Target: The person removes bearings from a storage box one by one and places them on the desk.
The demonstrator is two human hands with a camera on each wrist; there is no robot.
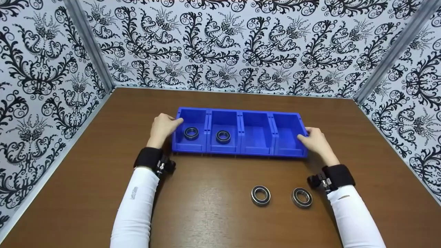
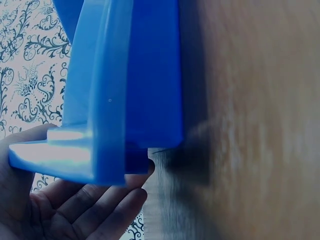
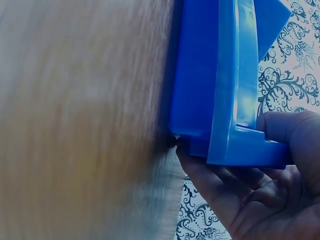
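Note:
A blue four-bay storage bin (image 1: 257, 151) stretches across the middle of the table in the head view. My left hand (image 1: 162, 128) grips its left end, thumb over the rim and fingers down the outer side; the left wrist view shows that hand (image 2: 75, 205) around the bin's end (image 2: 110, 100). At the opposite end, my right hand (image 1: 315, 140) holds the bin the same way, as its hand (image 3: 270, 195) shows in the right wrist view. One ball bearing (image 1: 191, 138) lies in the leftmost compartment, another bearing (image 1: 223, 141) in the one beside it. The two right compartments hold nothing visible.
Two more bearings lie on the brown table (image 1: 206, 213) in front of the bin: one bearing (image 1: 260, 203) right of centre, the other bearing (image 1: 301, 205) near the right wrist. Patterned panels (image 1: 220, 48) enclose the table at the back and sides.

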